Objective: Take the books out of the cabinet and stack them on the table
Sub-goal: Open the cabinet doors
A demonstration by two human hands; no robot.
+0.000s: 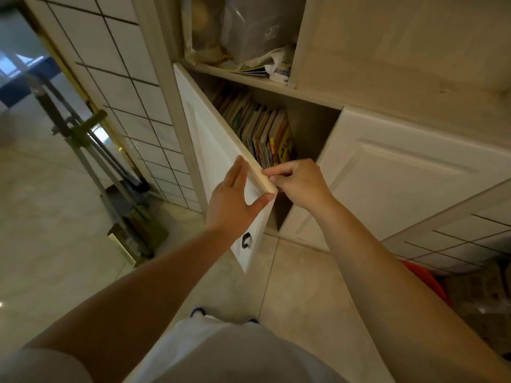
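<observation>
Thin colourful paperback books (265, 128) stand upright, spines outward, behind the white panelled wooden cabinet door (218, 150); left hand (235, 197) flat, fingers straight, on its face; right hand (298, 181) pinching its edge.

Plastic bags (249, 26): on the upper shelf, at 12 o'clock.
Mop and dustpan (121, 189): leaning by the tiled wall (124, 78), at 9 o'clock.
Orange bucket (425, 280): on the floor (41, 217), at 4 o'clock.

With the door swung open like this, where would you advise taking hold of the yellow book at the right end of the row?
Probably by its upright front edge, coming straight in from the opening. The yellow book stands on end as the last of the row of books, with bare compartment space to its right, so fingers can slip behind that free side while the thumb presses the edge. The open cabinet door blocks the left.
</observation>
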